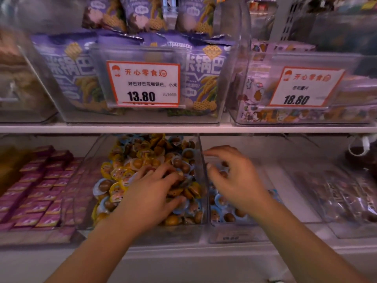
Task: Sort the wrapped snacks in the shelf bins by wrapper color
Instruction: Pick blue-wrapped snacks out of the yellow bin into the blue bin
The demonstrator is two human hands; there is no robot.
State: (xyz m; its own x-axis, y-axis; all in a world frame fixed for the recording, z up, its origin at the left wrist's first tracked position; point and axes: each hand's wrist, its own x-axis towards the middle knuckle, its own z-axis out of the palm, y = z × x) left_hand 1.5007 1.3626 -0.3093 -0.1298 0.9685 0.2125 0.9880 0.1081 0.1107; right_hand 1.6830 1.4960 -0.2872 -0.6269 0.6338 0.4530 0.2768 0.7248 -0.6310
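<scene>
Snacks in yellow and blue wrappers (pixel 142 166) lie mixed in the middle bin (pixel 201 160), where the left hand (pixel 151 193) digs with curled fingers, its hold unclear, while the right hand (pixel 234 176) hovers loosely empty over the neighbouring bin (pixel 234 237) of blue-wrapped ones (pixel 222 201), likely their destination.

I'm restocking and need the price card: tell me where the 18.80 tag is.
In the head view, the 18.80 tag is upper right, clipped to the front of a clear bin on the upper shelf, right of the 13.80 tag.
</scene>
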